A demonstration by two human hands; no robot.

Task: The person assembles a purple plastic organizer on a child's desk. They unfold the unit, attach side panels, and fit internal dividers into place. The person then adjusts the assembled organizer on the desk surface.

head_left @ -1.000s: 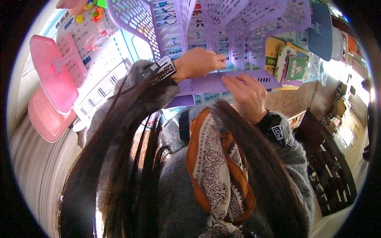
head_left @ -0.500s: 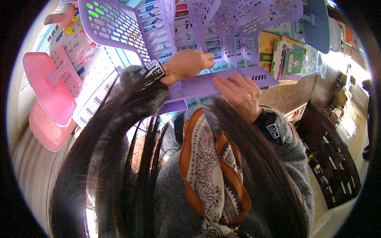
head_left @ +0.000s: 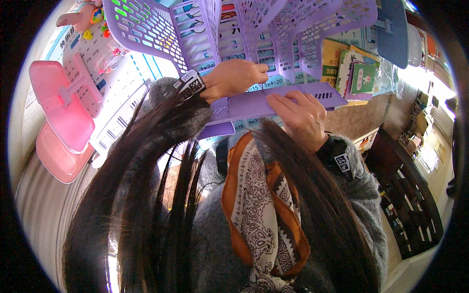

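Observation:
A purple plastic panel [head_left: 246, 104] with a row of dark slots near its right end lies crosswise in front of me. My right hand [head_left: 300, 113] grips its near right part, fingers bent over the top face and thumb hidden. Just beyond the panel's far edge, my left hand [head_left: 235, 78] is closed with curled fingers; whatever is in them is hidden. Past both hands stands a purple slotted organizer basket [head_left: 141, 27] with several upright dividers. Under the panel's near left side, another purple plastic piece [head_left: 218, 130] shows.
A light blue sheet printed with sums [head_left: 271, 83] covers the table. Booklets [head_left: 364, 78] and a clear plastic bag [head_left: 391, 80] lie at right, near a blue plastic case [head_left: 391, 39]. At left are an open pink case [head_left: 66, 110] and small colourful toys [head_left: 95, 22].
The whole view has shifted slightly. My right hand keeps its grip on the panel, and my left hand stays closed beyond its far edge.

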